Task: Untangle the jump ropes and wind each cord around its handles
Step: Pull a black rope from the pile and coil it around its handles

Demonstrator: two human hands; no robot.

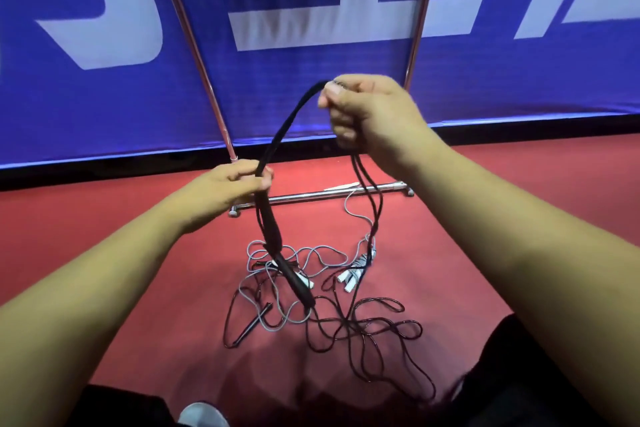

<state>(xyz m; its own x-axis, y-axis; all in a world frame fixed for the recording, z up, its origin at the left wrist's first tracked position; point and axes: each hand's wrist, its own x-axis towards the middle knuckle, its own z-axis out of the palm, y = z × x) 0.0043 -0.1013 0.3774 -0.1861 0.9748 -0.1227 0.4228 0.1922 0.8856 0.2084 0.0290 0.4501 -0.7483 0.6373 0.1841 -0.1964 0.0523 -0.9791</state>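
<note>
A bundle of black cord (289, 118) arcs between my two hands above the red floor. My left hand (239, 182) grips it low on the left and my right hand (360, 107) grips it higher on the right. Below my left hand the strands run down to a black handle (298, 284) hanging over the pile. More black strands drop from my right hand to the floor. On the floor lies a tangle of black cord (367, 329) and grey cord (311, 253). White handles (353, 276) wrapped in grey cord lie at the right of the tangle. Another black handle (258, 319) lies at the left.
A blue banner (104, 45) on a chrome frame stands right behind the pile, its floor bar (322, 196) just beyond the ropes. Red floor (138, 288) spreads to both sides. My dark trouser legs and a grey shoe (202, 414) show at the bottom edge.
</note>
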